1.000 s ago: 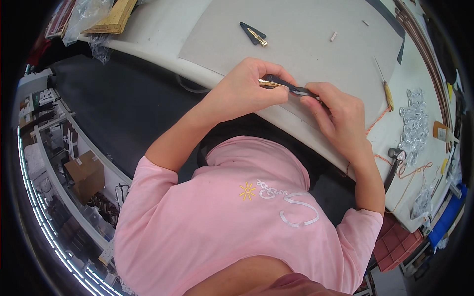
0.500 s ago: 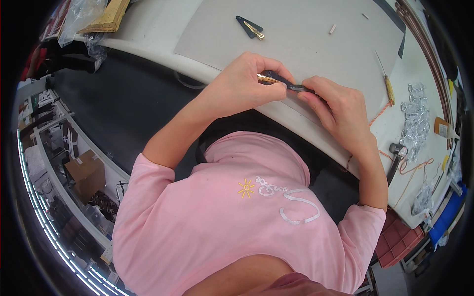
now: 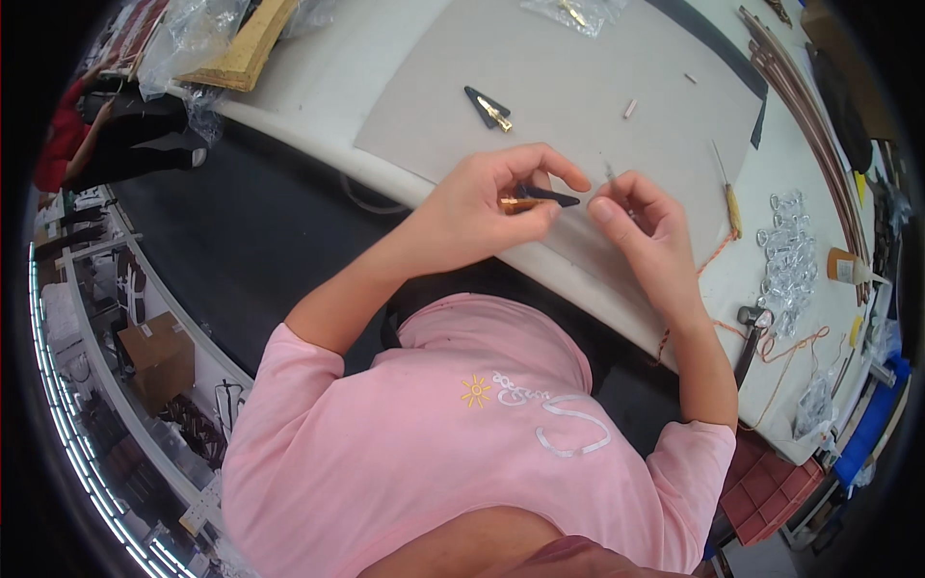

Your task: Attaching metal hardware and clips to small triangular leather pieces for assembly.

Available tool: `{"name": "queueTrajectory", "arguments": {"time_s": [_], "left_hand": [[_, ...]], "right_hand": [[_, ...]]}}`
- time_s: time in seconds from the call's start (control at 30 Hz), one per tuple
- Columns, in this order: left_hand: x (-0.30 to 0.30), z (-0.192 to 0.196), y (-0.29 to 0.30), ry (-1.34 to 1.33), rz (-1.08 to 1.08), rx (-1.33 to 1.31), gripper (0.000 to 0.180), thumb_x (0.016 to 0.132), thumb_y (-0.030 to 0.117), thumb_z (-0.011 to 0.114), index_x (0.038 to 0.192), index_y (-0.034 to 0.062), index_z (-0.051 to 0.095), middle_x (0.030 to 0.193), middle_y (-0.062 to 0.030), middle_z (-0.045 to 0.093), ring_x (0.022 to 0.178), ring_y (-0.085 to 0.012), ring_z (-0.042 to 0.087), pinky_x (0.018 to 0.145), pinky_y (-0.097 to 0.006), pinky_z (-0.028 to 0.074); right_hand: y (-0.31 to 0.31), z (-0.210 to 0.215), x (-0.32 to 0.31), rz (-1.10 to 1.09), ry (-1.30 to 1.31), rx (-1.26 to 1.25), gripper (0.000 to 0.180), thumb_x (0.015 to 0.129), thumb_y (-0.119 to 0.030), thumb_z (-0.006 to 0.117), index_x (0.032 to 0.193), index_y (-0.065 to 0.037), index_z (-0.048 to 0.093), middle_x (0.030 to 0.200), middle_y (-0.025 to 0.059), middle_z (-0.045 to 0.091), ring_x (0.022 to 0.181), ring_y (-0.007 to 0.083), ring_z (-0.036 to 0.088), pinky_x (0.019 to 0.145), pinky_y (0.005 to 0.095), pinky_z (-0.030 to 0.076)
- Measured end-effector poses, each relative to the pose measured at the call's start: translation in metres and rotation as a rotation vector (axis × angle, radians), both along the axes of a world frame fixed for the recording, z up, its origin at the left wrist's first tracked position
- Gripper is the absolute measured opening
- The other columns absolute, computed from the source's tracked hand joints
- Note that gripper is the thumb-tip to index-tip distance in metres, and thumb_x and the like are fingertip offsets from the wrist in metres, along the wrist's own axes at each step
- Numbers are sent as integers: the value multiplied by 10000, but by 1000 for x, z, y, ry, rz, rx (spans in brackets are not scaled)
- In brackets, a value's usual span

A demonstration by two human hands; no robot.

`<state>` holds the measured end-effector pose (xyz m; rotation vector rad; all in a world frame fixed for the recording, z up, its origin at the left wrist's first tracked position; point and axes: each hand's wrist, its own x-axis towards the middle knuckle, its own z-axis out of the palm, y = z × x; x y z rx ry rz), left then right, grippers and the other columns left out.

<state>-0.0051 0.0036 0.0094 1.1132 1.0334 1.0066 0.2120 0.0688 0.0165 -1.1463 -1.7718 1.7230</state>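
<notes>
Between the thumb and fingers of my left hand (image 3: 477, 197) is a dark triangular piece (image 3: 554, 197) with a gold metal clip (image 3: 517, 204) along it; its tip points toward my right hand. My right hand (image 3: 655, 223) pinches a thin greyish tool (image 3: 610, 171), blurred and partly hidden by the fingers. A small gap separates the tool from the piece. Beyond my left hand, a similar dark triangle (image 3: 479, 96) lies on the grey sheet (image 3: 424, 116), with a gold clip (image 3: 499, 117) on top.
A wooden-handled awl (image 3: 733, 212), clear plastic rings (image 3: 788, 255), a hammer (image 3: 754, 318) and orange cord (image 3: 795, 337) lie to the right. A small pale stick (image 3: 630, 109) rests on the sheet. A yellowish board (image 3: 241, 53) and plastic wrap are at far left, where another person (image 3: 72, 144) stands.
My hands have come apart: the right hand and its tool have drawn away from the dark piece. The left hand keeps hold of the piece. The view has shifted, bringing another person into sight.
</notes>
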Motion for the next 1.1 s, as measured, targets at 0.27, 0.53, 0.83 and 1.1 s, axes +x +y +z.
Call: {"name": "queueTrajectory", "arguments": {"time_s": [0.27,0.53,0.83,1.1], "left_hand": [[17,12,-2,-122,117,21,338,947,74,647,1267,23,549,871,-12,600,754,-48,544,672,-214,455],[24,-3,8,-258,222,-57,167,977,117,641,1091,-5,643,918,-89,687,760,-101,624,703,-253,524],[24,-16,12,-62,279,-21,123,956,67,650,1047,-15,641,915,-88,680,755,-106,612,687,-250,506],[48,9,11,-40,110,27,80,953,34,646,1018,-8,628,896,-68,663,743,-86,611,647,-231,501]], "right_hand": [[9,19,7,-60,105,-146,176,974,-201,681,898,-51,630,793,-73,574,728,-2,433,629,195,316],[12,18,21,-138,-11,-65,187,980,-218,670,905,-53,625,719,-95,488,660,6,350,577,215,254],[27,8,52,-167,-551,1372,281,883,-272,735,1069,-70,675,911,84,695,736,264,669,725,355,526],[-3,17,52,-66,87,353,209,955,-223,674,908,-19,672,738,66,663,704,147,638,679,299,505]]}}
